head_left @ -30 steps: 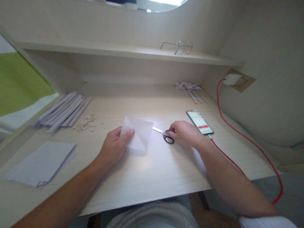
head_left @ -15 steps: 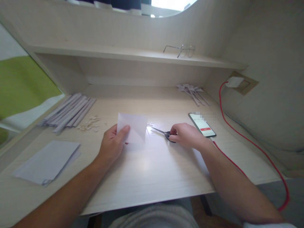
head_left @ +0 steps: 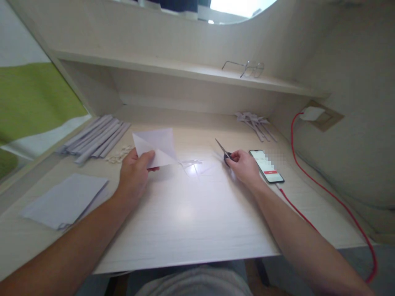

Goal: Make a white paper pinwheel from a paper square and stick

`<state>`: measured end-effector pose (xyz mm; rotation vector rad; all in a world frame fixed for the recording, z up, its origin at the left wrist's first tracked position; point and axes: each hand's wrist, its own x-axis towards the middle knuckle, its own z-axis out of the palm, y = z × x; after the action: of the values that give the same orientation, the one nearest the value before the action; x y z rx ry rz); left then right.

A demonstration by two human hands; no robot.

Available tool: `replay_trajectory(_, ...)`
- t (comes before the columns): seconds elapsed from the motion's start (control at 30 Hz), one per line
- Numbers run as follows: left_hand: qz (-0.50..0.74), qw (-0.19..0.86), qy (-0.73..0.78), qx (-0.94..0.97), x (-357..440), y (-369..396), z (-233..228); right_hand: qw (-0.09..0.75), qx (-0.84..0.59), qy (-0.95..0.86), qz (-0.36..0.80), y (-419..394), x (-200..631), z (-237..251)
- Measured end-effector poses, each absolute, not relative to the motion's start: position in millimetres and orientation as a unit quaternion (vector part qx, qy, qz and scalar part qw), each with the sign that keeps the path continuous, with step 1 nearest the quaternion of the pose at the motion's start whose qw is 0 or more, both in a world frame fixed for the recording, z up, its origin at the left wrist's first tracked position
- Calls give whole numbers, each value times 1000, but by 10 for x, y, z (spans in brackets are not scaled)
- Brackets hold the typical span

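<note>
Cutting step in hand: left hand (head_left: 134, 174) pinching the folded white paper (head_left: 156, 146) raised just above the desk (head_left: 191, 213), right hand (head_left: 243, 164) closed round the scissors (head_left: 224, 149), blades apparently together; next likely calls for opening them onto 1 paper edge

Left hand (head_left: 134, 174) pinching folded white paper (head_left: 156, 146) above desk (head_left: 191, 218), right hand (head_left: 243, 165) gripping scissors (head_left: 224, 151), phone (head_left: 266, 165) beside it
</note>
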<state>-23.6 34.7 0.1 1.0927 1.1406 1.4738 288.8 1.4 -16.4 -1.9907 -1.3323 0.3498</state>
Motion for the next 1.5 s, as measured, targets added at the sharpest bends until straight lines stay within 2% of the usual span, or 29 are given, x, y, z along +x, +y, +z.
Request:
replay_trajectory(0.13, 566, 490, 462, 476, -87, 296, -15, 410, -734, -506, 194, 155, 2614, -256)
replay_trajectory(0.37, 544, 475, 462, 514, -101, 244, -68, 468, -594, -499, 423, 165, 2276, -158)
replay_trajectory(0.5, 522, 486, 468, 522, -136, 200, 5, 464, -558, -497, 476, -63, 2426, 54)
replay_trajectory(0.63, 486, 495, 462, 552, -71, 205, 207, 418, -513, -514, 545, -298, 2507, 177)
replay_trajectory(0.8, 471, 510, 433, 575, -16, 194, 299, 399, -507, -538, 543, -365, 2423, 128)
replay_trajectory(0.97, 488, 489, 477, 544, -66, 111, 237, 340, -521, -559, 548, -417, 2355, 92)
replay_trajectory(1.1, 485, 475, 488, 548, -88, 64, 276, 326, -532, -544, 561, -499, 2328, 63)
replay_trajectory(1.2, 478, 468, 499, 551, -70, 37, 321, 362, -527, -532, 554, -522, 2264, 64)
replay_trajectory(1.37, 442, 484, 482, 581, 25, -50, 266, 487, -531, -470, 510, -500, 2126, 80)
replay_trajectory(1.5, 388, 524, 447, 612, 88, -121, 171, 533, -513, -435, 513, -488, 2119, 25)
